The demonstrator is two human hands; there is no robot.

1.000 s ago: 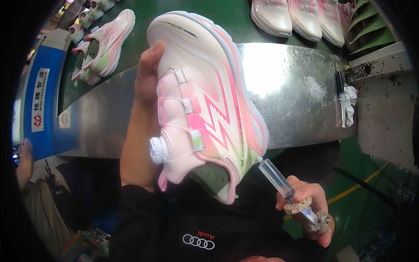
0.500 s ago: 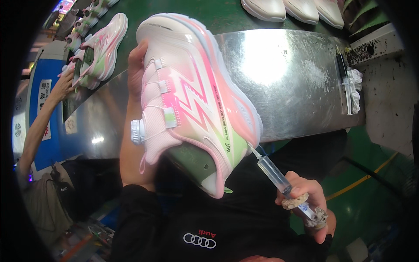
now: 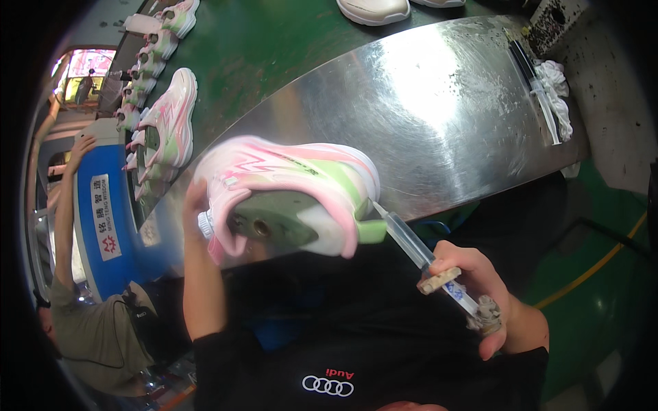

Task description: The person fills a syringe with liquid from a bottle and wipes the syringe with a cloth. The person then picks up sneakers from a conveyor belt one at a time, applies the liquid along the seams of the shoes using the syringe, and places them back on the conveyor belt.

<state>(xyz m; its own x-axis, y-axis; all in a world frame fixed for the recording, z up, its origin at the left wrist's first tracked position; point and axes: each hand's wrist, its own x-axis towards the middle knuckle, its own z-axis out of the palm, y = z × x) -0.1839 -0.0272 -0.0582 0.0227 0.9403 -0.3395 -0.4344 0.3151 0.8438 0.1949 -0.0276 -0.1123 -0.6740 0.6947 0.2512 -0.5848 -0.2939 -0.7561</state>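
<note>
Nearest the camera, the right hand (image 3: 480, 291) is closed around a clear syringe (image 3: 430, 264), fingers wrapped over the barrel and the thumb down at the crusted plunger end. The wrist is bent inward, so the syringe slants up and to the left, and its fine tip touches the heel of a pink, white and green sneaker (image 3: 291, 198) where the upper meets the sole.

The left hand (image 3: 199, 216) grips that sneaker at its toe end, fingers curled over the pink upper beside the round dial fastener; the forearm rises almost straight up from the lower edge of the view. The shoe is held in the air on its side, just above the near edge of the shiny steel bench (image 3: 445, 109), with a green last filling its opening, which faces the camera.

At the bench's far right end lie a white rag (image 3: 556, 89) and a second syringe (image 3: 531, 72). Beyond the bench's far edge, more sneakers (image 3: 171, 116) stand in a row on a green belt (image 3: 274, 41). At the left, another person's arm (image 3: 65, 205) reaches up beside a blue machine (image 3: 103, 219).
</note>
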